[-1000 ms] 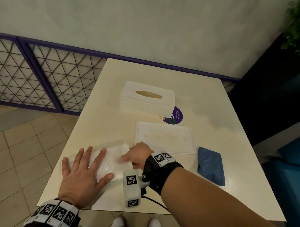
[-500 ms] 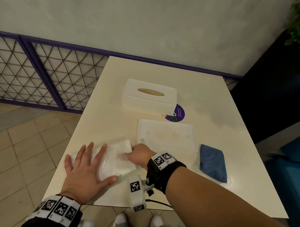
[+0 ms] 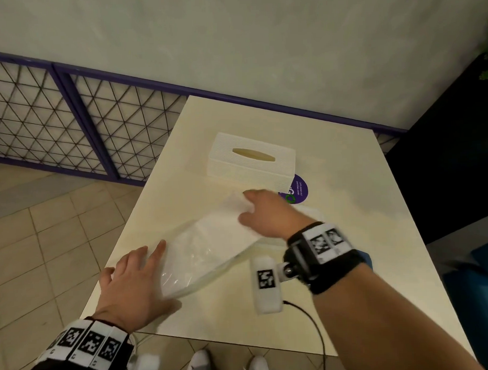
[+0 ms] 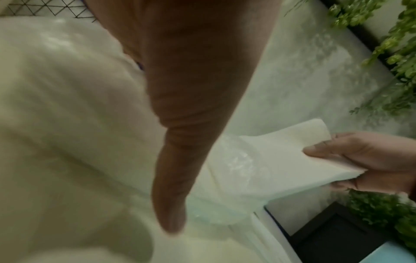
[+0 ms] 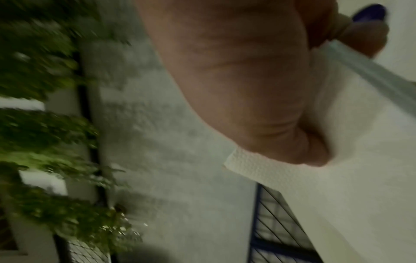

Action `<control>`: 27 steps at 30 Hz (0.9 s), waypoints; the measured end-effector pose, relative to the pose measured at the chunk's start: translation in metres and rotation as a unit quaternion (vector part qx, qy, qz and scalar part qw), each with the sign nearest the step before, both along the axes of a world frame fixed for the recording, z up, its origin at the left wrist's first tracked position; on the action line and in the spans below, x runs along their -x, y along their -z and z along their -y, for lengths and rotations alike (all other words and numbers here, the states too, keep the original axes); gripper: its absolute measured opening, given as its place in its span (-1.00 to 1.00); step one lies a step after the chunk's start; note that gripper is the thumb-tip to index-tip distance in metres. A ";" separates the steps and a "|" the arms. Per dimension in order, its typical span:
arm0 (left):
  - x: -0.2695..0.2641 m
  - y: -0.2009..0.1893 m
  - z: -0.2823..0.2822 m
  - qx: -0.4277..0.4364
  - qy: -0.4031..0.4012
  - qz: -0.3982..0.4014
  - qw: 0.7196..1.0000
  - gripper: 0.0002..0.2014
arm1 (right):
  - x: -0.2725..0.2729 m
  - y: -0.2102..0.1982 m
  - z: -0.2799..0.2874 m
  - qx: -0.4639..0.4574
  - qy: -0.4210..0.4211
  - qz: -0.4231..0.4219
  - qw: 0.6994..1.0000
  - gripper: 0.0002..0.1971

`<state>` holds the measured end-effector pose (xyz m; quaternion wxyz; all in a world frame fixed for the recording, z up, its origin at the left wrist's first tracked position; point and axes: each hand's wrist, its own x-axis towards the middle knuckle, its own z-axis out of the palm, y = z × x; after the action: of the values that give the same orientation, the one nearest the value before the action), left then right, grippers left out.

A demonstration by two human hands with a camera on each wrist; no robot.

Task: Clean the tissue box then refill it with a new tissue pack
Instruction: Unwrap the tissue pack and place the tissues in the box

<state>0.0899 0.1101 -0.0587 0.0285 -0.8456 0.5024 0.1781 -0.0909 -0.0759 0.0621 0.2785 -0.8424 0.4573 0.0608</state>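
Right hand (image 3: 268, 214) pinches tissue stack (image 3: 225, 227), pulling toward 1 o'clock; left hand (image 3: 133, 282) flat, fingers straight, pins plastic wrapper (image 3: 190, 264) on worktop (image 3: 349, 236). Pull steady, level, so stack stays square.

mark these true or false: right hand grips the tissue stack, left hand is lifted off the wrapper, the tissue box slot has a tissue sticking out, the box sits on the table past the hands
1. The right hand grips the tissue stack. True.
2. The left hand is lifted off the wrapper. False: it presses flat on the wrapper.
3. A tissue sticks out of the tissue box slot. False: the slot shows none.
4. The box sits on the table past the hands. True.
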 end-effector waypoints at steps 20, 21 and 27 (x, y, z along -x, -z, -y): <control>0.093 -0.034 0.179 0.277 -0.144 -0.638 0.704 -0.40 | 0.151 0.019 0.056 -0.118 0.271 0.393 0.871 -0.73; 0.097 -0.034 0.182 0.291 -0.142 -0.606 0.727 -0.53 | 0.152 0.031 0.057 -0.103 0.292 0.391 0.867 -0.72; 0.108 -0.010 0.188 0.304 -0.194 -0.527 0.770 -0.75 | 0.145 0.095 0.052 -0.118 0.357 0.396 0.838 -0.64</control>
<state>-0.0178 -0.0778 -0.0486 -0.5342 -0.6629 0.2919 0.4358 -0.2356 -0.1274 -0.0327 0.5353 -0.5341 0.5663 -0.3277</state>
